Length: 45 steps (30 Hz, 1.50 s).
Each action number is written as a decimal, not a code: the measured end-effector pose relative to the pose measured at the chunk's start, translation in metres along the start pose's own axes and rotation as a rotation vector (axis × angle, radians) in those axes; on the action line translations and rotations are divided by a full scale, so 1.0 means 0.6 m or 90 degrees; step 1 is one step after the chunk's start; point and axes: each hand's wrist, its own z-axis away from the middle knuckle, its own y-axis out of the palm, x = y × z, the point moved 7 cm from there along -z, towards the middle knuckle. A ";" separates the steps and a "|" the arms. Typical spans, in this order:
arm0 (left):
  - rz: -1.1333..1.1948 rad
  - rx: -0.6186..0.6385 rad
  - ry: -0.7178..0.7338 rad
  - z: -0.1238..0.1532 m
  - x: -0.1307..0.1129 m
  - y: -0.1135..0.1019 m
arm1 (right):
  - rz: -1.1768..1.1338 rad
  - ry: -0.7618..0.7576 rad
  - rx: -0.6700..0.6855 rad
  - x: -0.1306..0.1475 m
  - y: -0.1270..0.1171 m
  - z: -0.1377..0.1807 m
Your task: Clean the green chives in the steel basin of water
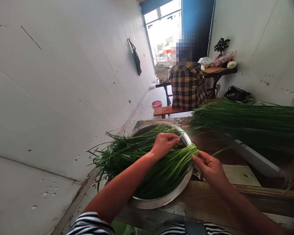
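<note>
A wide steel bowl (159,204) holds long garlic chives (171,166), their pale cut ends pointing right and their leaf tips hanging over the left rim. Over the bowl, my left hand (164,144) is closed in a pinch, with a pale green stalk end showing at its fingertips. My right hand (210,168) is at the bowl's right rim, its thumb and fingers pinched at the stalk ends of the nearer bunch. How many stalks it grips is hidden by the fingers.
A large heap of garlic chives (250,114) lies to the right, above a grey-white bar (257,156). A wooden plank edge (210,192) runs in front. Beyond, a person in a plaid shirt (186,86) sits on a bench (163,111), near a pink-and-cream bucket (156,104). A white wall stands left.
</note>
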 end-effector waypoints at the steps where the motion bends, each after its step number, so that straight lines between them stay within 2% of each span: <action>1: 0.038 -0.009 -0.012 0.004 0.002 0.004 | 0.003 -0.002 0.002 0.000 0.000 0.000; 6: 0.124 -0.037 -0.026 0.007 0.000 0.010 | -0.004 -0.014 0.026 -0.008 0.000 -0.004; 14: 0.111 -0.038 -0.019 0.009 -0.001 0.012 | -0.021 -0.019 0.032 -0.023 -0.004 -0.009; 25: 0.106 -0.051 -0.019 0.008 0.003 0.012 | -0.034 0.009 0.013 -0.008 0.002 0.000; 37: 0.110 -0.058 -0.030 0.011 0.006 0.014 | 0.028 -0.008 0.000 0.005 0.002 0.006; 45: 0.119 -0.068 -0.022 0.014 0.007 0.013 | -0.013 0.001 0.009 -0.010 0.002 0.005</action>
